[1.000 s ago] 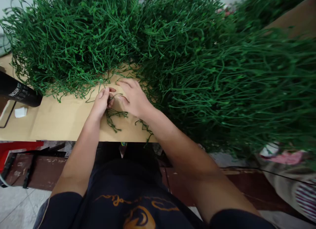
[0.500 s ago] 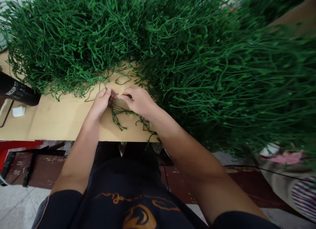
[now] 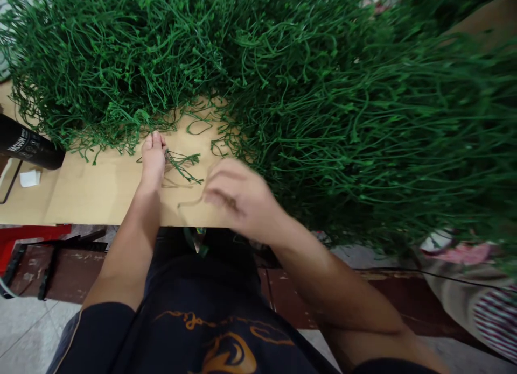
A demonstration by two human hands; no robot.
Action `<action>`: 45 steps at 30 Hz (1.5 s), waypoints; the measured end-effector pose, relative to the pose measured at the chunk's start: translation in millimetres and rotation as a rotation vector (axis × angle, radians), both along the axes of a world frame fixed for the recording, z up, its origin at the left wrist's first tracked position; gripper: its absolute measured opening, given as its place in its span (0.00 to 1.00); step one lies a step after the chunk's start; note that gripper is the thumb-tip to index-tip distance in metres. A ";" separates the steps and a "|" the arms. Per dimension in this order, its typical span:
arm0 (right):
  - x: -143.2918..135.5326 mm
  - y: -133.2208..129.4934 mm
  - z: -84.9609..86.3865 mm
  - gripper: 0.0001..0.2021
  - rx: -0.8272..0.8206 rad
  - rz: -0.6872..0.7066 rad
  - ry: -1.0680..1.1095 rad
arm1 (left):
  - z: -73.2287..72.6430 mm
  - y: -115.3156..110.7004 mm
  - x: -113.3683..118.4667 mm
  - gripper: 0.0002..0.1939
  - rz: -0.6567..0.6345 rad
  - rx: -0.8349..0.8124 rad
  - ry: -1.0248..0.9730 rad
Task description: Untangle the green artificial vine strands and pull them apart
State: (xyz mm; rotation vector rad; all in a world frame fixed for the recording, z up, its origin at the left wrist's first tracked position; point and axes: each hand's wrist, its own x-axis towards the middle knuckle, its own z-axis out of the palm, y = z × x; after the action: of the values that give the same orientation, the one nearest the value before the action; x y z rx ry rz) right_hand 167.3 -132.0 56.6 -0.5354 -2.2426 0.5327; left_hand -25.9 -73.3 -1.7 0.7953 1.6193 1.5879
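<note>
While the left hand (image 3: 154, 154) clasps thin green stems (image 3: 176, 160), the right hand (image 3: 242, 197) pinches one pale strand (image 3: 190, 204). Tangled green heaps (image 3: 121, 62) remain

Green stems (image 3: 121, 67), tan tabletop (image 3: 100, 188), maroon-and-white striped cloth (image 3: 495, 320)

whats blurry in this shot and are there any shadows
In the head view, the bare right hand is motion-blurred, while the bare left hand looks sharper; also in the head view, soft shadows fall on the flat tan cardboard-like sheet near the left hand.
</note>
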 end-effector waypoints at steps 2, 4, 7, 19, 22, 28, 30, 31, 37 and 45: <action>20.4 19.9 10.1 0.12 0.057 -0.342 0.018 | 0.8 -2.5 -2.1 0.19 -0.055 0.013 -0.023; 41.0 40.5 20.0 0.08 0.153 -0.700 0.010 | 2.1 -4.7 -2.3 0.20 -0.120 0.006 -0.062; 50.5 56.0 26.3 0.13 0.259 -0.937 0.001 | 4.0 -6.0 0.7 0.20 -0.192 0.005 -0.112; -64.5 44.0 -38.8 0.13 -0.245 -0.210 -0.484 | 0.5 -4.0 3.9 0.21 -0.273 -0.008 -0.095; -54.2 42.7 -32.9 0.14 -0.228 -0.221 -0.446 | 4.0 -2.6 5.0 0.21 -0.237 -0.009 -0.118; -46.7 25.6 -33.4 0.13 -0.122 -0.196 -0.391 | 5.3 -2.5 12.6 0.18 -0.143 -0.053 -0.132; -44.4 12.0 -29.5 0.13 -0.065 -0.167 -0.361 | 0.5 -0.3 14.3 0.17 -0.086 -0.051 -0.093; -41.7 4.6 -25.2 0.12 -0.035 -0.143 -0.338 | -2.1 1.5 14.1 0.16 -0.053 -0.037 -0.069; 2.6 3.8 7.5 0.12 0.116 -0.231 -0.224 | -7.4 10.0 3.8 0.17 0.002 0.039 -0.031; 13.6 47.3 -2.2 0.27 0.052 -0.791 -0.407 | -5.1 7.6 1.5 0.20 -0.052 0.066 -0.158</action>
State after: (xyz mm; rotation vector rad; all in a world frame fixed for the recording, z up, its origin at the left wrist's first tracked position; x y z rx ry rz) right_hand 180.9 -84.6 54.4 -1.5117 -2.1501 -0.0536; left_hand -24.5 -65.8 -6.7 0.7217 1.4299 1.6314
